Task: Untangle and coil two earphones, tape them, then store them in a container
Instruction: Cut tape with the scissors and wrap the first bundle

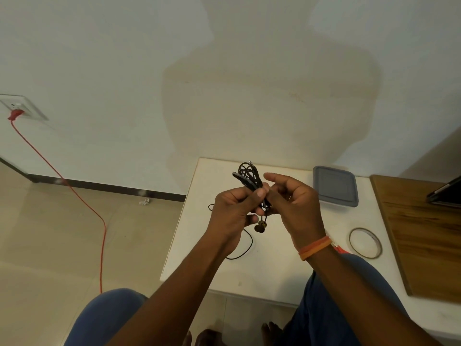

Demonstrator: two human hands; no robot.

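White table (207, 268) at centre frame, lidded grey container (335, 184) upper right, tape roll (365, 242) right — both untouched. Left hand (230, 211) and right hand (296, 208) pinch one coiled earphone (249, 176); second earphone (245, 248) lies loose, uncoiled.

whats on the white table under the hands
A loose black earphone cord lies on the white table beneath the left hand; the hands and wrists cover part of it.

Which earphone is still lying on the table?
The loose black earphone cable curving across the white table below the hands. The other, the coiled earphone bundle, is held up off the table by the left hand and right hand.
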